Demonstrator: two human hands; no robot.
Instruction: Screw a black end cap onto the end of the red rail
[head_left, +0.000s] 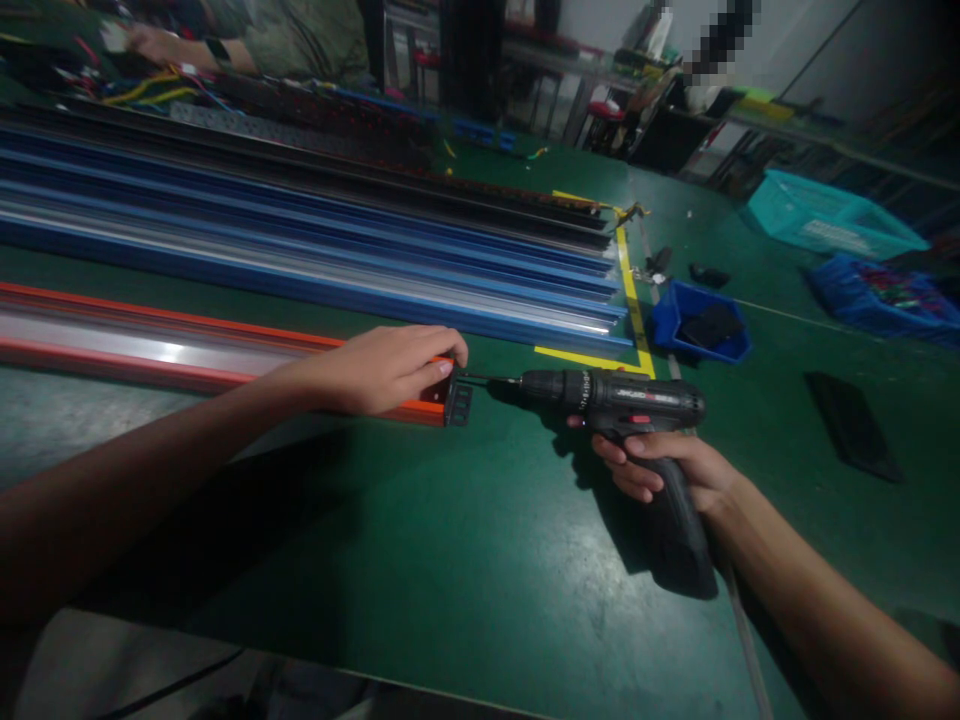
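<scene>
Head view: right hand (pixel 675 465) wraps the cordless drill (pixel 615 400) handle; its bit runs level leftward into the black end cap (pixel 458 402) on the orange rail (pixel 187 345). Left hand (pixel 382 368) clamps the rail end, nearer the cap, mid-counter (pixel 450 560).

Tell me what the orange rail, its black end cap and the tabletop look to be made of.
Orange rail: probably painted or anodised metal, its silvery centre strip glinting. Black end cap: likely moulded plastic, matte, with slots. Tabletop: green mat, perhaps rubber or vinyl, with soft sheen and scuffs.
</scene>
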